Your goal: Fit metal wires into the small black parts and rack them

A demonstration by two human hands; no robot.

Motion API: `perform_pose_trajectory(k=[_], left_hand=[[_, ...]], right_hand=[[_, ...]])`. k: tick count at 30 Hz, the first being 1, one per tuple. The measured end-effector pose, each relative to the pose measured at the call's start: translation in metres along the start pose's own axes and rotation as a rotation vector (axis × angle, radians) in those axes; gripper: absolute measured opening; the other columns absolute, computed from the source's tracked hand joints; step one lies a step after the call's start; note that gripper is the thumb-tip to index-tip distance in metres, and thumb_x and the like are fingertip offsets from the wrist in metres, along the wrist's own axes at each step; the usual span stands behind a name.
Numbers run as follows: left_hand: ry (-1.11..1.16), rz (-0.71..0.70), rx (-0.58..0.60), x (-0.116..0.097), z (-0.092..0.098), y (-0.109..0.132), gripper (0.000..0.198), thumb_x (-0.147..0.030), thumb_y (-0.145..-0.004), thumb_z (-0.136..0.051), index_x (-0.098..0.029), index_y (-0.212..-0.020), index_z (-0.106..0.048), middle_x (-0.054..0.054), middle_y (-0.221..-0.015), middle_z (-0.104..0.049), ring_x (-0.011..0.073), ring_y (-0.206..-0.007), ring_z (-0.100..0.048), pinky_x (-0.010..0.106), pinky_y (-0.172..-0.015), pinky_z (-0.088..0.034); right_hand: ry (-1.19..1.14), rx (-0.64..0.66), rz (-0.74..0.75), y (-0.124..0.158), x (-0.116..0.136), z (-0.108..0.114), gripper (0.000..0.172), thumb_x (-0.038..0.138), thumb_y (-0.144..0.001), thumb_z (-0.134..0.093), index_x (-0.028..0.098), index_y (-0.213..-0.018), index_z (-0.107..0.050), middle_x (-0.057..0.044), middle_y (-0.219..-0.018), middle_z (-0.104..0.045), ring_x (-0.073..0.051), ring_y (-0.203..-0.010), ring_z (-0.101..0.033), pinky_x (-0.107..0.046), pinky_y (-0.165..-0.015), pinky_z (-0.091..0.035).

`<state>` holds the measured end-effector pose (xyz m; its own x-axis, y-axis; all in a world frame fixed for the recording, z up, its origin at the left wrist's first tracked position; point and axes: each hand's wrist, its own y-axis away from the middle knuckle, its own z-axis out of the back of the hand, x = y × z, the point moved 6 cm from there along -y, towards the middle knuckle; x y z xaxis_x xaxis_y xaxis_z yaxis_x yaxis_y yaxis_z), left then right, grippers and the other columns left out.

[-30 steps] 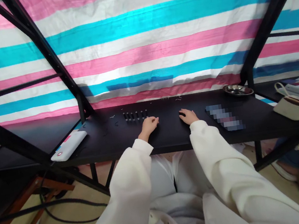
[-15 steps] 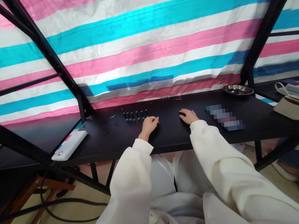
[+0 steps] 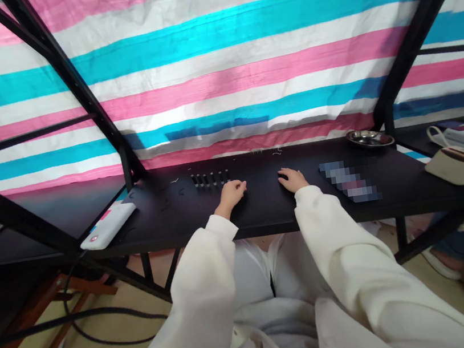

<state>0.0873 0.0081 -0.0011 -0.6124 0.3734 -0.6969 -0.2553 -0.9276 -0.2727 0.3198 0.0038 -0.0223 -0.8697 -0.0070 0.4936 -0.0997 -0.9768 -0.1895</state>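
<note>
Here, 6 upright black pegs in 1 row on a black tabletop (small, but countable), just beyond the left hand. Left hand palm-down, fingers loosely curled, holding nothing; right hand the same, well apart from the pegs. Nearby, 1 steel dish, 1 pixelated strip, 1 white case, 1 beige pouch.
</note>
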Motion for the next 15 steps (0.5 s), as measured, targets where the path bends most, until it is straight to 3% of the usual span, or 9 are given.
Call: perform_pose_trajectory(k=[4,7,10,12,15], left_hand=[[-0.035,0.006,-0.072,-0.005,0.007,0.003,0.037,-0.043,-0.079,-0.042,-0.016,-0.059,-0.058,0.0,-0.049,-0.053,0.0116,-0.051,-0.05,0.023,-0.057,-0.037],[-0.104,0.077,-0.314,-0.005,0.026,0.009,0.034,-0.041,-0.08,-0.041,-0.017,-0.064,-0.058,0.001,-0.055,-0.054,0.0122,-0.056,-0.05,0.024,-0.059,-0.036],[-0.103,0.176,-0.531,-0.002,0.044,0.017,0.025,-0.035,-0.081,-0.041,-0.018,-0.089,-0.058,0.0,-0.062,-0.056,0.0131,-0.061,-0.052,0.024,-0.063,-0.037],[-0.091,0.212,-0.554,0.0,0.047,0.018,0.034,-0.03,-0.079,-0.045,-0.019,-0.11,-0.051,0.0,-0.065,-0.057,0.0137,-0.064,-0.053,0.024,-0.065,-0.037],[-0.124,0.186,-0.455,0.0,0.042,0.015,0.054,-0.024,-0.076,-0.049,-0.021,-0.129,-0.038,-0.001,-0.068,-0.058,0.0142,-0.065,-0.055,0.024,-0.065,-0.038]], right_hand=[[0.0,-0.01,0.004,0.0,0.0,-0.001,0.034,0.027,-0.082,-0.047,0.023,-0.114,-0.056,-0.006,-0.132,-0.046,-0.021,-0.125,-0.037,-0.051,-0.105,-0.019],[-0.004,-0.01,0.001,0.0,-0.001,-0.001,0.034,0.027,-0.082,-0.047,0.024,-0.115,-0.056,-0.006,-0.133,-0.046,-0.021,-0.126,-0.036,-0.05,-0.105,-0.018],[-0.004,-0.006,0.002,0.0,-0.001,-0.002,0.035,0.027,-0.082,-0.047,0.023,-0.115,-0.056,-0.006,-0.133,-0.046,-0.021,-0.126,-0.036,-0.05,-0.105,-0.018],[-0.002,-0.006,0.006,-0.001,-0.001,-0.002,0.034,0.027,-0.082,-0.047,0.024,-0.115,-0.056,-0.006,-0.133,-0.046,-0.021,-0.126,-0.036,-0.05,-0.105,-0.019],[0.001,-0.007,0.007,-0.001,-0.001,-0.001,0.034,0.027,-0.082,-0.047,0.025,-0.115,-0.056,-0.006,-0.133,-0.046,-0.021,-0.125,-0.037,-0.05,-0.105,-0.019]])
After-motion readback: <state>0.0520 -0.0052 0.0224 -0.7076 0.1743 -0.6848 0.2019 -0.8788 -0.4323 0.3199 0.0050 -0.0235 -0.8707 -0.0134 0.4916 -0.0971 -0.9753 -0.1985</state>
